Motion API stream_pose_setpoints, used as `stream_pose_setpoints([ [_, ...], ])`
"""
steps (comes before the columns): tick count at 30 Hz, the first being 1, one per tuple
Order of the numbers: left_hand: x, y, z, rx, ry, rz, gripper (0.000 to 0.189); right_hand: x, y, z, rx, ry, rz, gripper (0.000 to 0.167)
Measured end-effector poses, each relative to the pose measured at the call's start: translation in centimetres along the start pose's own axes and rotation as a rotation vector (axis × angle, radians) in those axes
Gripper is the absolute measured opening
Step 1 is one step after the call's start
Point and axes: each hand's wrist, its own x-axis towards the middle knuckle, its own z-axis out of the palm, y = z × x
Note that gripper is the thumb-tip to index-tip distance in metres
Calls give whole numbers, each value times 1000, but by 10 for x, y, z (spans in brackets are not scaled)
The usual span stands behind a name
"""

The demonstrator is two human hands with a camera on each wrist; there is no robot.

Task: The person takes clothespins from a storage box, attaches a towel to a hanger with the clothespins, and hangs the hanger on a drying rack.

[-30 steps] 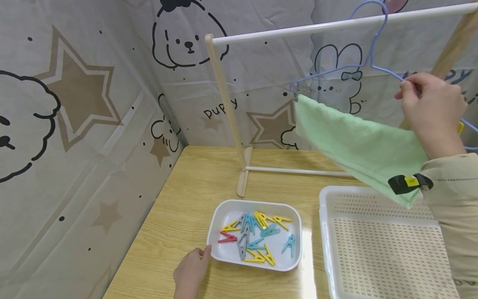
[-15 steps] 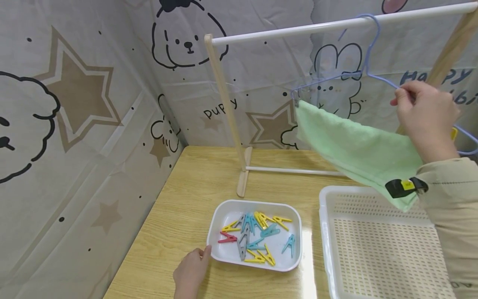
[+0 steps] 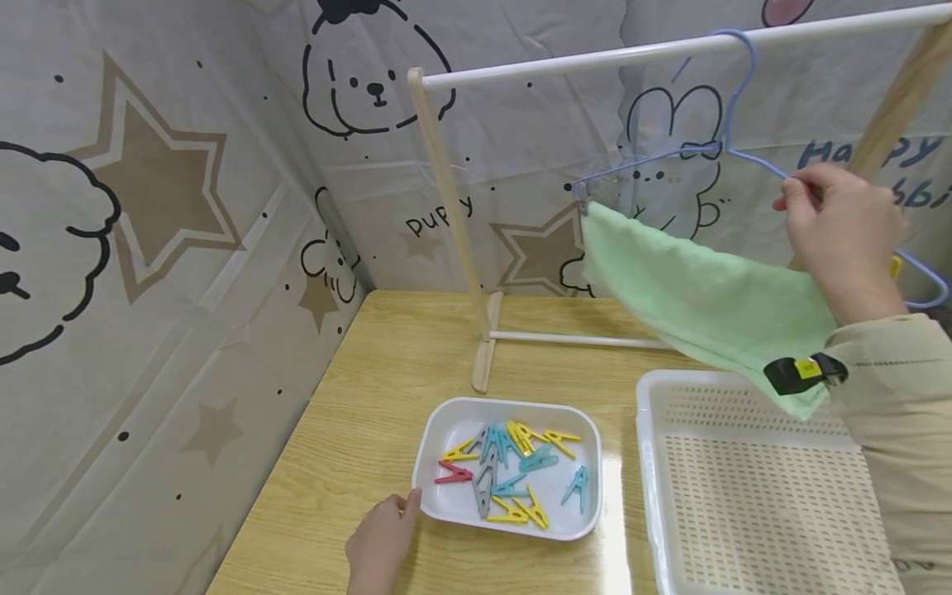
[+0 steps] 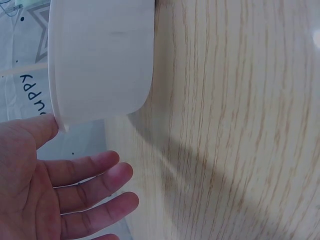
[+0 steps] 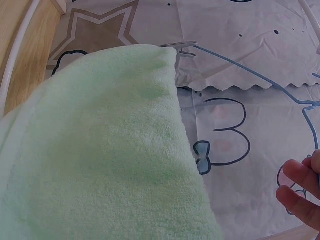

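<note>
My right hand (image 3: 844, 235) pinches one arm of a blue clothes hanger (image 3: 752, 62), whose hook sits over the white top rod (image 3: 565, 65) of a rack. A pale green towel (image 3: 706, 289) hangs from the hanger, slanting down to the right. A clear clip (image 5: 180, 45) holds its left corner in the right wrist view; my hand and wrist hide the hanger's other end. At the lower left my left hand (image 3: 383, 533) touches a corner of a white tub (image 4: 105, 60) with the thumb, its other fingers extended loosely beneath.
Several yellow, blue, grey and red clothespins (image 3: 483, 483) lie in the tub. Right of it stands a white perforated basket (image 3: 649, 463). The rack's wooden post (image 3: 449, 190) and foot (image 3: 483, 364) stand behind the tub. Patterned cloth (image 3: 283, 207) lines the walls.
My right hand has shifted slightly left and down with the hanger and towel, and the hook has lowered onto the rod. The left hand and tub have stayed put.
</note>
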Motion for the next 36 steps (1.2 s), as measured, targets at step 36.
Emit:
stream_pose_setpoints([
  [36, 0, -2, 0, -26, 9, -5, 57, 6, 4, 32, 217, 66, -93, 29],
])
